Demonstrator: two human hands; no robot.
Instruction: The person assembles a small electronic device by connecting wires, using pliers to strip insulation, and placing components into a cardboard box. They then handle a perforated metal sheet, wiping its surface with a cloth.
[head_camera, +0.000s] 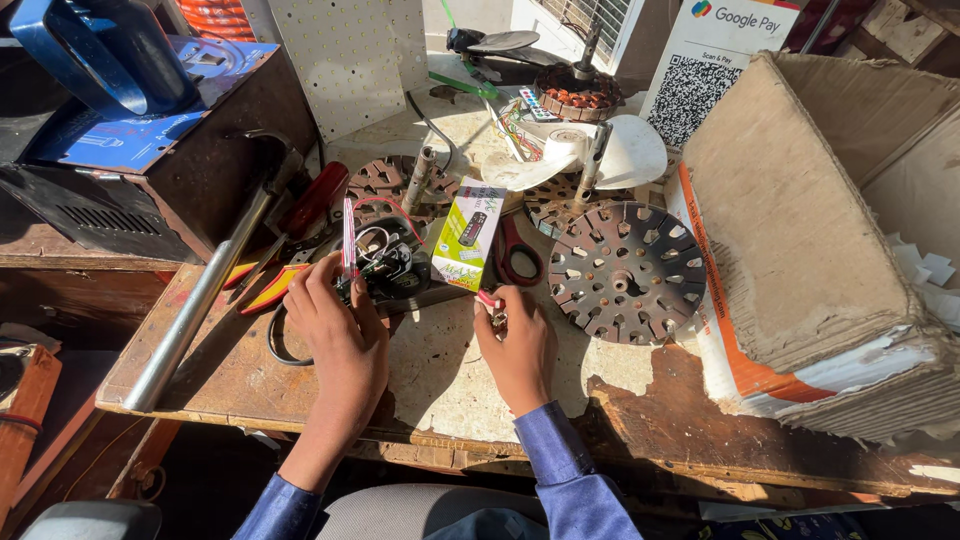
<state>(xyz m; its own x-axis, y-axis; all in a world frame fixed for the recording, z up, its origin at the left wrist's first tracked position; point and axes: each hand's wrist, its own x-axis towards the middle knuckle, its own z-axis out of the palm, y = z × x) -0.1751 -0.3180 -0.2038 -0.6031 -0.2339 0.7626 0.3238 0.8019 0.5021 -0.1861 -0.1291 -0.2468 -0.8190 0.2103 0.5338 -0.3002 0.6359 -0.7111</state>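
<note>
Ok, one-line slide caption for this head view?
Left hand and right hand work small parts beside a green box on a workbench.

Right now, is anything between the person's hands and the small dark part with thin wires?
Nothing visible. The left hand already touches the small dark wired part; the right hand, pinching a small red-tipped piece, sits beside it. The green-and-white carton stands just behind.

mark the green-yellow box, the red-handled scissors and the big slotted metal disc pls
green-yellow box (466, 235), head view, middle of its front face
red-handled scissors (519, 252), head view, on a red handle loop
slotted metal disc (650, 262), head view, on the slotted face right of the hub
</note>
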